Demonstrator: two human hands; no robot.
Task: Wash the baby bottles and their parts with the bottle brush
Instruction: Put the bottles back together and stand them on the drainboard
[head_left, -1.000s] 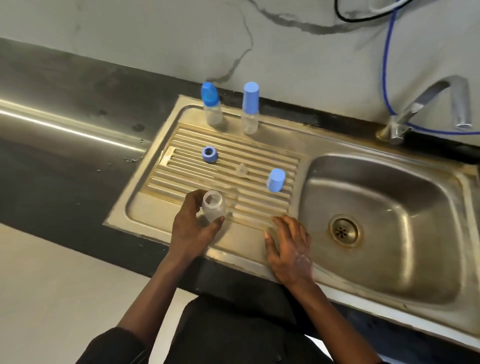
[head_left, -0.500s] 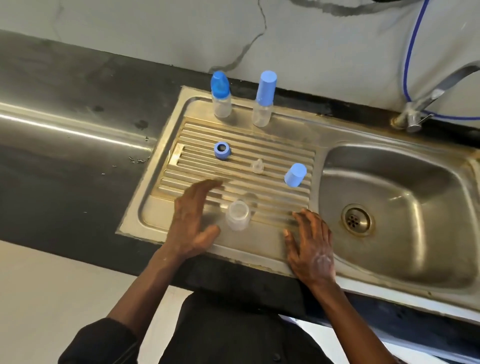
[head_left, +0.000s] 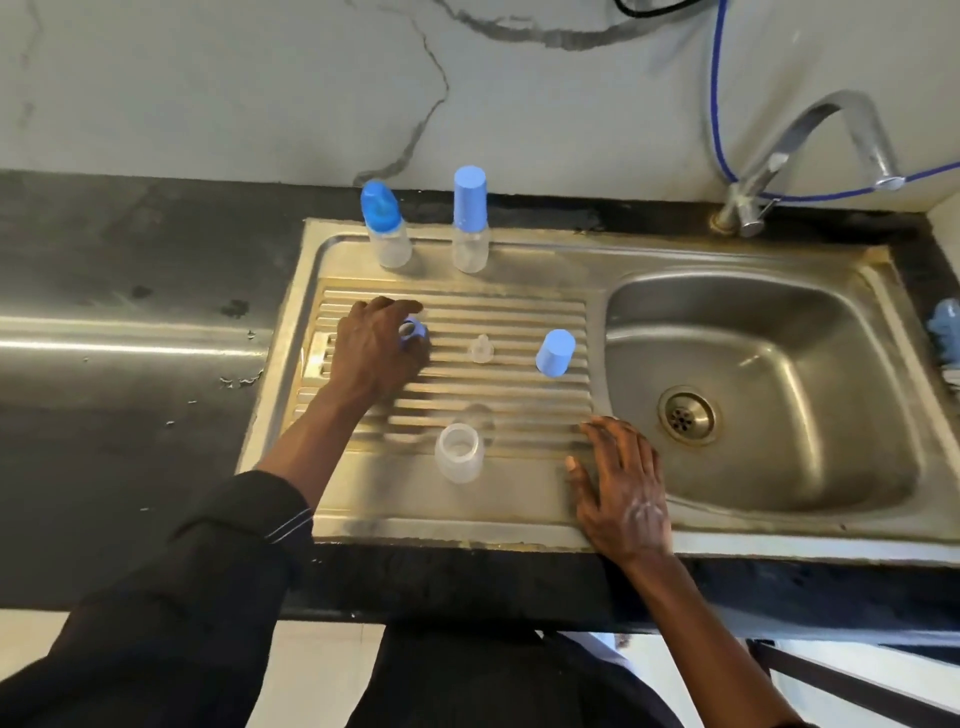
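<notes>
An open clear bottle (head_left: 459, 452) stands upright on the front of the steel drainboard (head_left: 498, 312). My left hand (head_left: 375, 348) reaches over the ribbed part and its fingers curl around the blue screw ring (head_left: 413, 331). A clear teat (head_left: 481, 349) and a blue cap (head_left: 555, 352) lie on the ribs to the right. Two capped bottles stand at the back: a short one (head_left: 385, 228) and a taller one (head_left: 470, 221). My right hand (head_left: 621, 486) rests flat on the drainboard's front right corner, holding nothing.
The sink basin (head_left: 810, 467) with its drain (head_left: 687, 414) lies to the right, under a curved tap (head_left: 810, 150) with a blue hose. A blue object (head_left: 944, 325) sits at the basin's far right edge. Dark countertop stretches left.
My left hand let go of the clear bottle, left it standing, and moved back-left to the blue ring. My right hand stayed where it was.
</notes>
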